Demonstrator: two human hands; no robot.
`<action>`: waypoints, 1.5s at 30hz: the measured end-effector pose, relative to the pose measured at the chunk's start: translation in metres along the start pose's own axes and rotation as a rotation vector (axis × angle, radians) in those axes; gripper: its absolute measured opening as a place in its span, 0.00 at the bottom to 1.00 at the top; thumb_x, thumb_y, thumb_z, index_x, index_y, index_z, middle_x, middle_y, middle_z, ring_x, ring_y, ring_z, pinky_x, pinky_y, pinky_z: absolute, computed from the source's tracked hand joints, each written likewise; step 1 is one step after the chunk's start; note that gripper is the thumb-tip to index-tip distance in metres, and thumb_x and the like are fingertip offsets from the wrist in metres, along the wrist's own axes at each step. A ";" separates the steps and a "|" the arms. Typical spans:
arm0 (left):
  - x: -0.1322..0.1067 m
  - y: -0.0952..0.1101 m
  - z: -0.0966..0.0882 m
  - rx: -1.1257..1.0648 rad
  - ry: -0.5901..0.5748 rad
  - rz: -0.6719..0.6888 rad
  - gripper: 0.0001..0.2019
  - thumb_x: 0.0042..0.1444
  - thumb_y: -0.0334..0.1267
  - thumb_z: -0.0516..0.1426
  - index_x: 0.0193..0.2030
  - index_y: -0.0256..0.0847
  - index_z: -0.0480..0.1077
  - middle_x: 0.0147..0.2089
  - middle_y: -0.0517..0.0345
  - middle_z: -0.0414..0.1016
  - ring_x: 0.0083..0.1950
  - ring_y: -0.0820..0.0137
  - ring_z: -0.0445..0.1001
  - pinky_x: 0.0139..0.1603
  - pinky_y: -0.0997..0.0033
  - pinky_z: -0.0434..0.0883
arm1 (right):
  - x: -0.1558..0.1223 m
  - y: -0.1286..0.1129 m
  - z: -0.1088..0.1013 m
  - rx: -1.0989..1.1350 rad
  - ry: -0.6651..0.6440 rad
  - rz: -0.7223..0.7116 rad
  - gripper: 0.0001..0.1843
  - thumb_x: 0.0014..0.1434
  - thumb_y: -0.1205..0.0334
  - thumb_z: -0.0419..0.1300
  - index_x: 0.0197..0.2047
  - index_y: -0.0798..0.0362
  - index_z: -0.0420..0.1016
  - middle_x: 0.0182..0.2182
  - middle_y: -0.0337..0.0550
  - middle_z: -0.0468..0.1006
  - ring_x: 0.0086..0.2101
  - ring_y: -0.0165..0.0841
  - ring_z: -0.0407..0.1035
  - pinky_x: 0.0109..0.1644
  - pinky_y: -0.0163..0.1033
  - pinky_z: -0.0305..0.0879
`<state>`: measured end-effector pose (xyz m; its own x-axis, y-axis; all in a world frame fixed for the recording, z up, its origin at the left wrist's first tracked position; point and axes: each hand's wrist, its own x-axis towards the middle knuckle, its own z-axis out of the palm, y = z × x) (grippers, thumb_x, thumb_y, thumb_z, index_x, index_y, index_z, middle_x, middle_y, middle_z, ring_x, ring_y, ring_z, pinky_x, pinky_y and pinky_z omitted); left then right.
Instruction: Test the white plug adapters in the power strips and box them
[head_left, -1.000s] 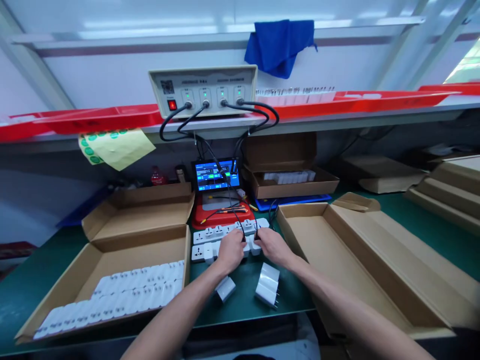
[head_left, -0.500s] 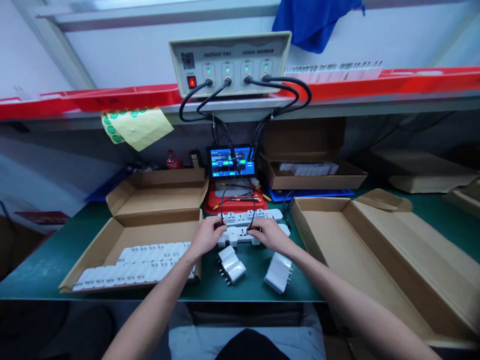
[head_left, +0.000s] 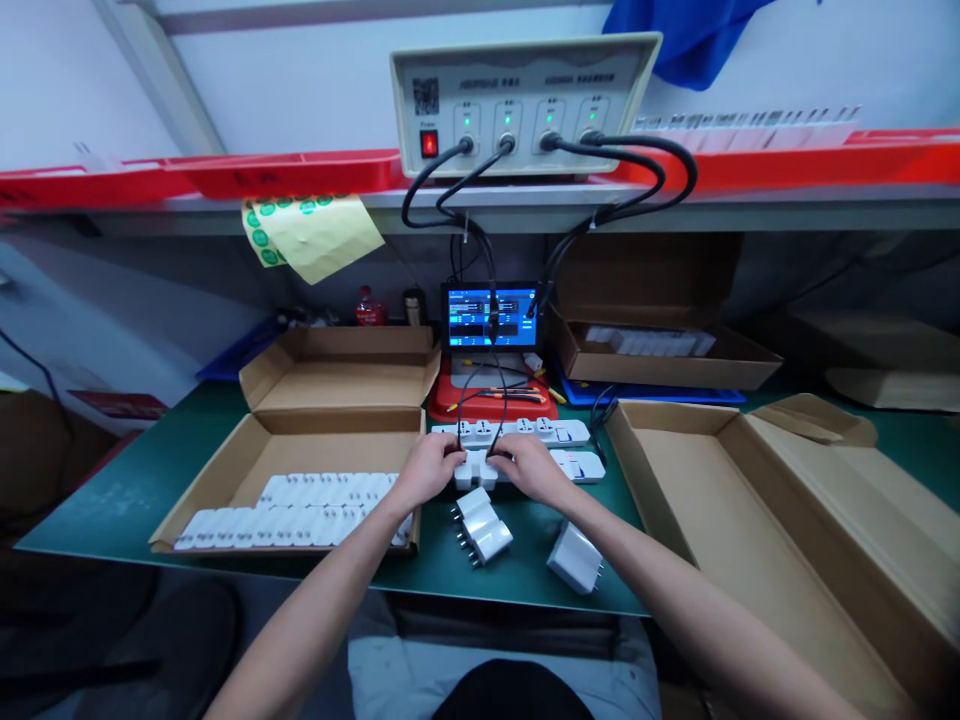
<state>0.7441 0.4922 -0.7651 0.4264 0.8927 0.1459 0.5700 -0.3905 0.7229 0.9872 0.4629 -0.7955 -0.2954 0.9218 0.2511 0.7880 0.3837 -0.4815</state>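
My left hand (head_left: pixel 431 470) pinches the end of a thin black cable (head_left: pixel 460 405) against a white charger (head_left: pixel 464 472) on the nearer power strip (head_left: pixel 583 466). My right hand (head_left: pixel 531 468) pinches a second black cable at the neighbouring white charger (head_left: pixel 484 470). Both cable tips are hidden by the fingers, so I cannot tell how deep they sit. Behind it lies another white power strip (head_left: pixel 571 432). Closer to me, two clusters of white chargers with metal pins, a left cluster (head_left: pixel 484 528) and a right cluster (head_left: pixel 575 557), rest on the green table.
Left stands an open cardboard box (head_left: pixel 217 480) with rows of white chargers (head_left: pixel 292 525). An open cardboard box (head_left: pixel 675 470) is on the right. Behind are a lit screen (head_left: pixel 491 318), a red tray (head_left: pixel 450 402) and a test unit (head_left: pixel 525 105) on the shelf.
My right hand has shifted left along the power strip, closer to my left hand, with its cable. The whole view has swung slightly left.
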 end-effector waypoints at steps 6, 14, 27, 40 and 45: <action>-0.001 -0.001 0.002 0.117 -0.016 0.013 0.09 0.67 0.33 0.62 0.34 0.44 0.80 0.33 0.56 0.83 0.40 0.61 0.80 0.45 0.65 0.69 | -0.007 0.004 0.017 -0.079 0.023 -0.046 0.05 0.71 0.64 0.68 0.40 0.51 0.83 0.42 0.48 0.85 0.43 0.40 0.77 0.48 0.42 0.70; -0.006 -0.003 0.009 0.193 -0.005 0.082 0.11 0.68 0.30 0.61 0.33 0.43 0.75 0.37 0.53 0.83 0.42 0.60 0.79 0.47 0.64 0.69 | -0.007 0.001 0.000 -0.126 0.010 -0.059 0.05 0.72 0.59 0.69 0.45 0.51 0.86 0.43 0.50 0.86 0.46 0.43 0.78 0.53 0.45 0.73; -0.024 0.052 0.070 0.409 -0.018 0.469 0.14 0.74 0.37 0.61 0.64 0.43 0.73 0.58 0.42 0.83 0.58 0.49 0.83 0.58 0.51 0.79 | -0.069 0.054 -0.065 -0.247 -0.174 0.128 0.45 0.60 0.66 0.73 0.79 0.49 0.71 0.72 0.59 0.78 0.67 0.53 0.76 0.69 0.51 0.72; -0.001 0.093 0.086 0.036 -0.261 0.336 0.46 0.65 0.39 0.69 0.85 0.43 0.54 0.80 0.34 0.70 0.80 0.42 0.71 0.80 0.41 0.71 | -0.130 0.019 -0.092 -0.271 -0.215 0.035 0.39 0.74 0.62 0.58 0.84 0.32 0.61 0.63 0.52 0.78 0.45 0.44 0.84 0.50 0.48 0.80; -0.036 0.090 0.077 -0.479 -0.101 0.211 0.46 0.57 0.56 0.76 0.79 0.49 0.68 0.72 0.42 0.79 0.71 0.46 0.79 0.76 0.40 0.74 | -0.136 0.003 -0.084 -0.040 -0.017 -0.115 0.24 0.81 0.52 0.55 0.76 0.32 0.72 0.69 0.52 0.74 0.58 0.47 0.82 0.57 0.48 0.82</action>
<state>0.8342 0.4080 -0.7568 0.5759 0.7706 0.2730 0.0902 -0.3918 0.9156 1.0748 0.3341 -0.7607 -0.3941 0.8725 0.2888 0.7692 0.4851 -0.4159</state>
